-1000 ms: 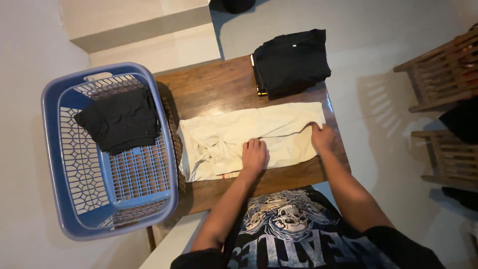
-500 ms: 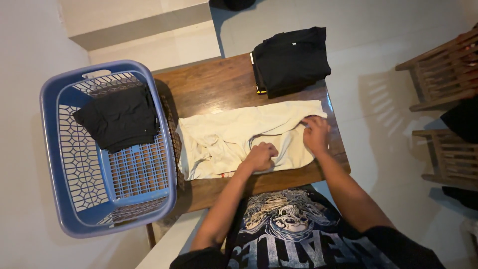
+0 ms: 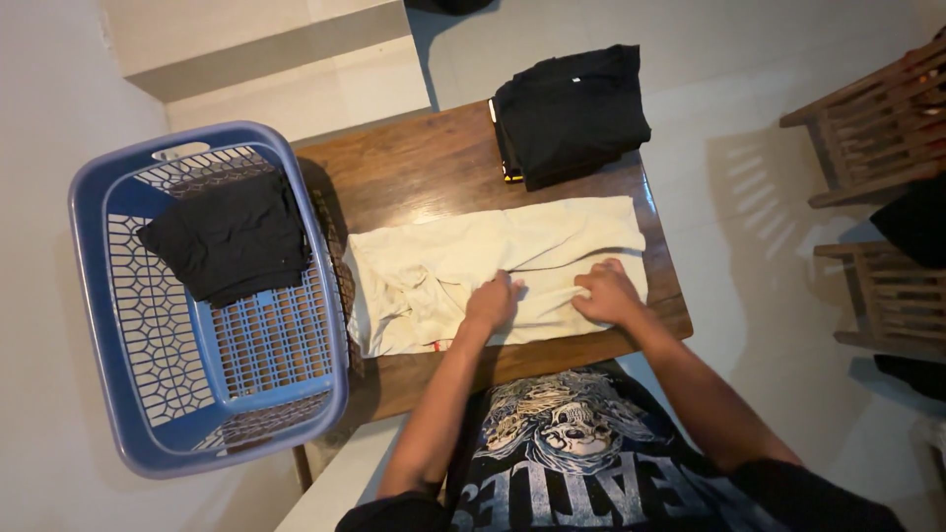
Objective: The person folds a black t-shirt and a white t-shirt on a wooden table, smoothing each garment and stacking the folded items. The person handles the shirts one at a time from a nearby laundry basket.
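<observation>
Two hands work on one wooden desk point(image 3: 434, 172), the largest thing here after the pale tiled floor point(image 3: 749, 207). At the left side of the desk stands a blue plastic basket point(image 3: 99, 325) with lattice walls, and inside it lies a dark garment point(image 3: 229, 234), loosely bunched. Two wooden chairs point(image 3: 877, 118) stand at the right edge of the view, well apart from the desk.

On the desk a cream garment point(image 3: 552, 241) lies spread flat, long from left to right, and it covers the near half of the top. A small red mark shows at its near edge, too small to tell what it is. Behind it, at the far right corner, sits a folded black stack point(image 3: 572, 113) with a tiny white tag on top and a thin yellow stripe at its left side.

The left hand point(image 3: 492, 301) is closed, pinching a fold of the cream cloth near its middle. The right hand point(image 3: 607, 294) is also bent closed and gripping the cloth just beside it, toward the right end.
</observation>
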